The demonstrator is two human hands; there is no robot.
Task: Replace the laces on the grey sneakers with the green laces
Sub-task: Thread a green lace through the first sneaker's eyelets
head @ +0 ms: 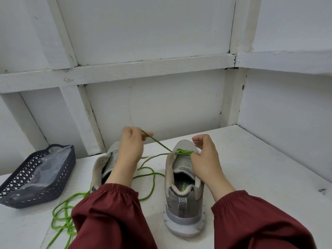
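Observation:
Two grey sneakers stand heel-toward-me on the white table. The right sneaker (183,191) carries a green lace (159,143) crossed through its front eyelets. My left hand (131,146) is raised above the left sneaker (104,166) and pinches that lace, which runs taut down to the right sneaker's eyelets. My right hand (204,157) rests on the right sneaker's tongue and pinches the lace at the eyelets. The lace's slack (151,178) trails on the table between the sneakers. A second green lace (62,214) lies coiled at the front left, partly under my left sleeve.
A dark blue perforated basket (10,196) holding clear plastic stands at the table's left edge. White wooden wall panels with beams close off the back and the right side. A bare stretch of table (260,168) lies right of the right sneaker.

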